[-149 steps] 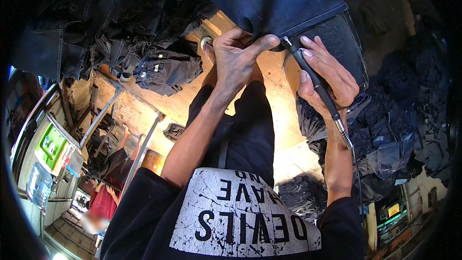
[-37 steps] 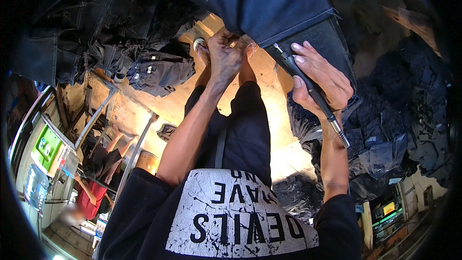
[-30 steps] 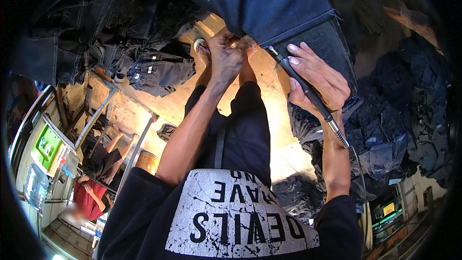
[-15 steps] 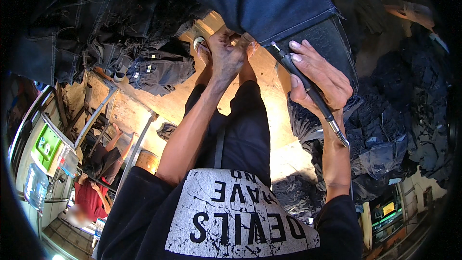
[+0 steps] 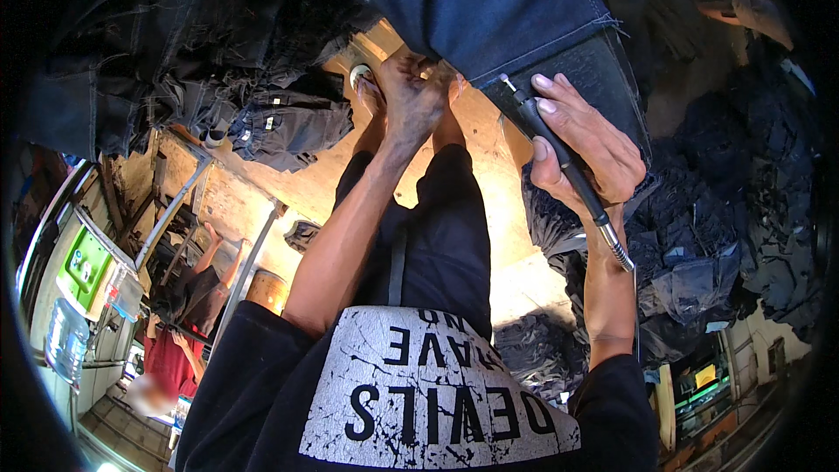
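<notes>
In my right hand is a black rotary tool handpiece with a metal flexible shaft at its lower end. A small pale tip sticks out of its upper end, by the stitched edge of a dark blue denim garment; whether it touches the cloth I cannot tell. The garment lies over a dark flat board. My left hand is closed at the garment's near edge, its fingers partly hidden, and seems to pinch the cloth there.
Dark denim pieces are heaped at the upper left and in a large pile on the right. At the lower left a person in a red shirt sits near a green tray and a clear water jug. A metal rail stands left of my legs.
My right hand and the rotary tool have shifted slightly to the right along the garment's edge. The left hand has stayed in place.
</notes>
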### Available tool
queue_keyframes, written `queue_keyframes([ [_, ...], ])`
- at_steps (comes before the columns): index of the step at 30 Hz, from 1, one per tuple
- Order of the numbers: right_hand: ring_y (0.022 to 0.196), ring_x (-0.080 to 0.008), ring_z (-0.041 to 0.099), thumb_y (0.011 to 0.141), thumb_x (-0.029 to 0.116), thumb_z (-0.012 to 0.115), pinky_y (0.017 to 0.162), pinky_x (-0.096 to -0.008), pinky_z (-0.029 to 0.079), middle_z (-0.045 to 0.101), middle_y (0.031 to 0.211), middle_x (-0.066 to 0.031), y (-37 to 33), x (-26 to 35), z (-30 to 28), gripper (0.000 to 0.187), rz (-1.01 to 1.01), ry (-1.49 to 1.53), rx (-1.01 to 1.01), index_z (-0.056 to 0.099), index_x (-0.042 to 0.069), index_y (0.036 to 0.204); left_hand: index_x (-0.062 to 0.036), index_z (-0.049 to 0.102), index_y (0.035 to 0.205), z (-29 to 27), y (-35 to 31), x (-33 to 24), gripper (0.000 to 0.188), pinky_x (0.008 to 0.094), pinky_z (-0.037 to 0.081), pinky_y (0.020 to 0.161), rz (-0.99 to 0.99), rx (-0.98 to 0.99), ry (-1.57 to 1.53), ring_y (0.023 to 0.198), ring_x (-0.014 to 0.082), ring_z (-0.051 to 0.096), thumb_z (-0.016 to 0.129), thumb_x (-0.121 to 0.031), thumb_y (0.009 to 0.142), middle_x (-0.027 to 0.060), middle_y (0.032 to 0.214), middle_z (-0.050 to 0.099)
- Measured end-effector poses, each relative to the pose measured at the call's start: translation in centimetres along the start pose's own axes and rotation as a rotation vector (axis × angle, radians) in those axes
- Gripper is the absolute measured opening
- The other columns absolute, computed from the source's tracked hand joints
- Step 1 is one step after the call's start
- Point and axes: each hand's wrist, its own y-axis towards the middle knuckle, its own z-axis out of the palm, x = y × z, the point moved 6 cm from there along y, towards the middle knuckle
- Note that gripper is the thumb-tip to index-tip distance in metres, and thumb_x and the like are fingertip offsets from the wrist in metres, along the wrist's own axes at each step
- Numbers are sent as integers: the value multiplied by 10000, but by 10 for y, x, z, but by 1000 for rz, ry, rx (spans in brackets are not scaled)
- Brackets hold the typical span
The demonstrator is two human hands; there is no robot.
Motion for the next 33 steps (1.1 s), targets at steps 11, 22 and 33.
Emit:
queue_keyframes([
  [11,1115,-358,785,868,104,809,1004,-510,630,819,1103,-179,-2,-4,-2,278,22,-7,-7,805,-11,1121,-30,598,871,2,4,10,101,272,373,597,10,26,41,684,71,492,566,57,830,-53,760,544],
  [22,1096,-371,790,858,85,798,1001,-518,633,814,1065,-205,0,-4,-4,254,21,-6,-36,798,-32,1084,-53,517,676,-2,7,16,161,270,382,533,18,-40,78,574,77,510,584,79,739,-7,639,550],
  [33,1083,-390,792,854,69,772,990,-526,638,808,1049,-222,-2,-7,-7,254,28,-23,-58,785,-50,1078,29,678,962,-3,12,39,107,320,479,726,73,94,190,835,159,648,599,39,891,39,936,698],
])
